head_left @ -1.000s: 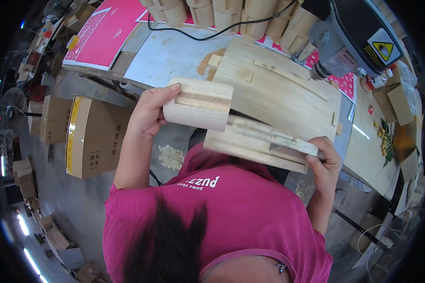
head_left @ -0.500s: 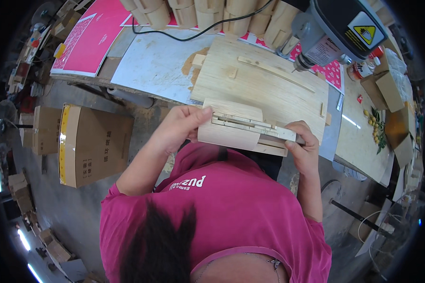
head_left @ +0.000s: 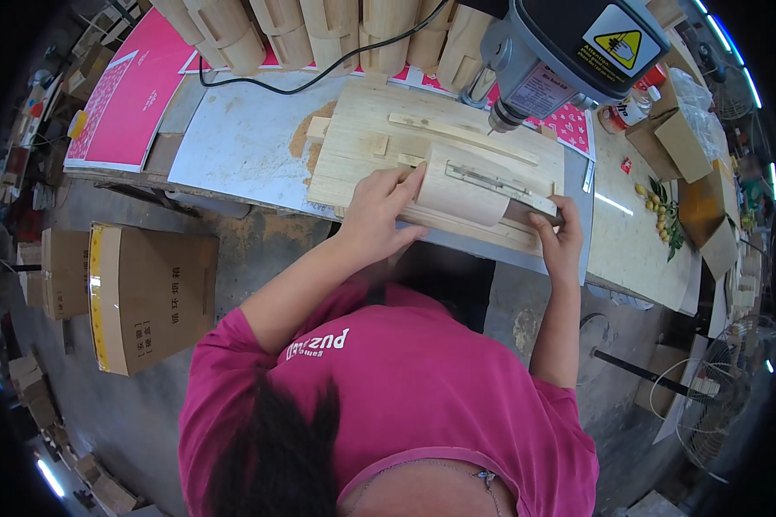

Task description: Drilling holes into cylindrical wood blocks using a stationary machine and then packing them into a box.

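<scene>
A pale curved wooden piece (head_left: 457, 191) with a thin metal strip (head_left: 491, 181) along its top lies on a flat wooden jig board (head_left: 358, 142) on the bench. My left hand (head_left: 378, 217) presses on its left end, fingers laid over the curve. At its right end, my right hand (head_left: 557, 239) grips the piece from the near side. A grey drill press head (head_left: 569, 43) hangs above, its bit (head_left: 494, 127) just beyond the piece and apart from it. Wooden strips (head_left: 457, 133) are fixed on the board.
More curved wooden pieces (head_left: 319, 26) line the back of the bench, with a black cable (head_left: 319, 73) and pink sheets (head_left: 129, 86) to the left. A cardboard box (head_left: 151, 293) stands on the floor at left. Small boxes (head_left: 672, 138) and a bottle (head_left: 634, 108) sit right.
The wooden piece was held up off the bench to the left; both hands carried it forward and set it down on the jig board below the drill.
</scene>
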The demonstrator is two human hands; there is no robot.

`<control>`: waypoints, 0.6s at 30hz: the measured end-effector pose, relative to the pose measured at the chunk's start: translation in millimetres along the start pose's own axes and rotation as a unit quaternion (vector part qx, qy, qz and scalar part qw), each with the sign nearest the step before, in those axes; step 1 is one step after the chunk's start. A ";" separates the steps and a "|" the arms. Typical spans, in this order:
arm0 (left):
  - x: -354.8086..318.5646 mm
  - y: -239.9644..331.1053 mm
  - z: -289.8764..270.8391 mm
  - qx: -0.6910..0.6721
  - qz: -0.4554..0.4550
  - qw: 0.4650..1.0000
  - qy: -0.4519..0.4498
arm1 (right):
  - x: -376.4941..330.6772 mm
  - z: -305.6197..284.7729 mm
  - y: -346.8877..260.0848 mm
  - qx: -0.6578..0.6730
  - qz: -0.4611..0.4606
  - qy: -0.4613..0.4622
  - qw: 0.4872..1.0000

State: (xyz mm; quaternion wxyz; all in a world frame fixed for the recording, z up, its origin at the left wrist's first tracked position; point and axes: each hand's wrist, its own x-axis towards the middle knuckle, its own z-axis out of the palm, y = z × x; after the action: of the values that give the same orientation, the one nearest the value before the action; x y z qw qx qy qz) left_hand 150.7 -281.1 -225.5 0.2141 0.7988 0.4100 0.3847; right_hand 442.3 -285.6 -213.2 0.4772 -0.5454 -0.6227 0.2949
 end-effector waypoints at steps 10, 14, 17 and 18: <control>40.2 -39.5 23.3 0.113 -0.027 0.989 0.091 | 50.2 9.4 -1.8 -0.340 -0.045 0.042 0.939; 43.2 -48.7 13.8 0.121 -0.008 0.990 0.072 | 55.6 13.1 13.0 -0.248 -0.073 0.028 0.966; 41.7 -69.6 10.8 0.070 -0.014 0.997 0.029 | 56.8 19.7 5.7 -0.232 -0.057 0.024 0.971; 41.7 -71.3 10.9 0.066 -0.012 0.997 0.026 | 57.4 19.1 5.2 -0.235 -0.054 0.027 0.970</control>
State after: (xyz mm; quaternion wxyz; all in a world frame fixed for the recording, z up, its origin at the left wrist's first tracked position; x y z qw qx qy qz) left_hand 139.7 -206.4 -260.7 0.1544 0.7960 0.4495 0.3749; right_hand 429.8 -226.3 -209.2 0.3672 -0.6161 -0.6897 0.0991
